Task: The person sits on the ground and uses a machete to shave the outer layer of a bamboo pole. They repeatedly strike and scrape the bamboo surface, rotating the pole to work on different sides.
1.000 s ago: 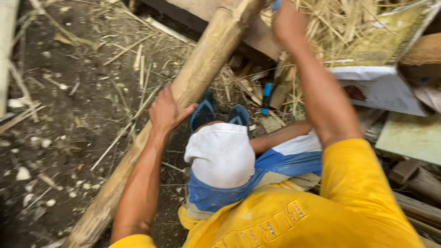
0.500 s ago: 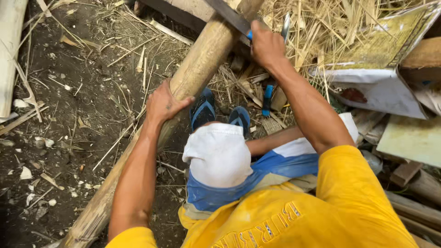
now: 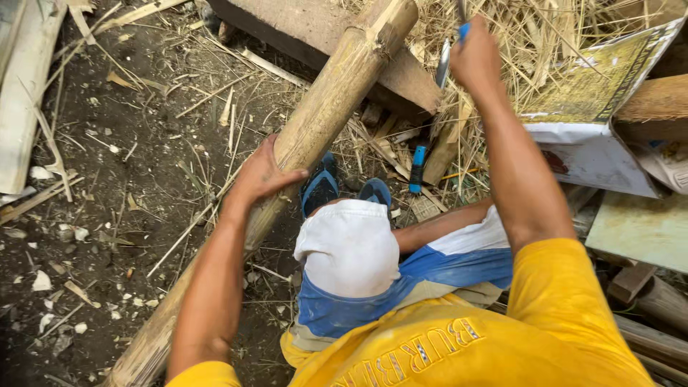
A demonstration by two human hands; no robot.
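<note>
A thick yellow bamboo pole lies slanted from the lower left to the top middle, its far end resting on a dark wooden block. My left hand grips the pole at mid-length, just left of my knee. My right hand is raised at the top right, shut on a blue-handled tool; a metal blade shows beside it. I am squatting, in a yellow shirt, blue-and-white shorts and blue sandals.
Dry straw and bamboo splinters cover the dirt ground. Another blue-handled tool lies near my feet. A printed sack and wooden boards lie at the right. Pale split bamboo strips lie at the far left.
My right hand has swung the tool down toward the pole's upper end and then lifted again to the right. My left hand has stayed on the pole.
</note>
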